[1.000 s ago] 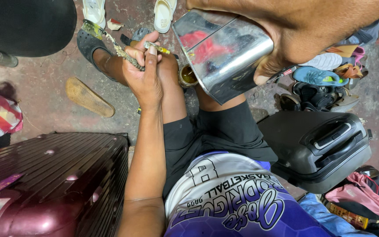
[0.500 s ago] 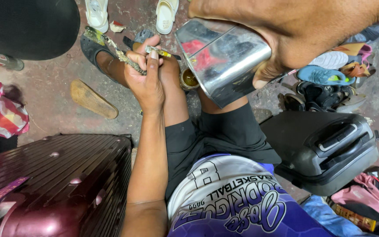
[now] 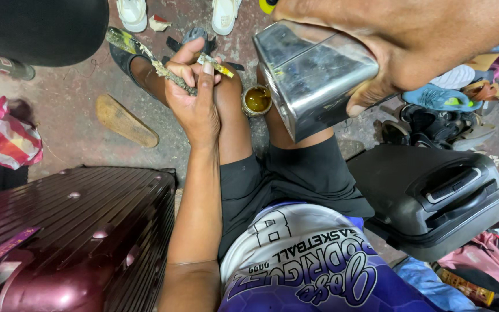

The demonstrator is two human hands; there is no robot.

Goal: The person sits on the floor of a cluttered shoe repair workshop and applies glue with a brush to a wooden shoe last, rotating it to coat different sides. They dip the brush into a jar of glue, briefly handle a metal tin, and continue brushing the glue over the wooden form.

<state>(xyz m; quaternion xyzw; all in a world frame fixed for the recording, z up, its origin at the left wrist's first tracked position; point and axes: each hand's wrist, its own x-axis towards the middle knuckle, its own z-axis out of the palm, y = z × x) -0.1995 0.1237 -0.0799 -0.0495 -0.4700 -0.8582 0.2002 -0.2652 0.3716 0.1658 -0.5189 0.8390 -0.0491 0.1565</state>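
Head view: right hand (image 3: 411,46) grips shiny boxy metal can (image 3: 313,78); left hand (image 3: 194,95) pinches thin crusty stick (image 3: 171,78); small round open tin (image 3: 257,100) of brown glue between.

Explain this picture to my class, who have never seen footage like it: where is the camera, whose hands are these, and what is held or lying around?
The camera sits on a person's head and looks down, so you see their own lap, arms and the floor. There is no machine here, only two bare hands. The left hand grips a thin, dirty stick-like tool in its fingers. The right hand holds a shiny metal can close to the lens. Below, by the knee, stands a small open tin of yellowish paste. On the floor lie a maroon suitcase, a black suitcase, a loose shoe sole and a pile of shoes.
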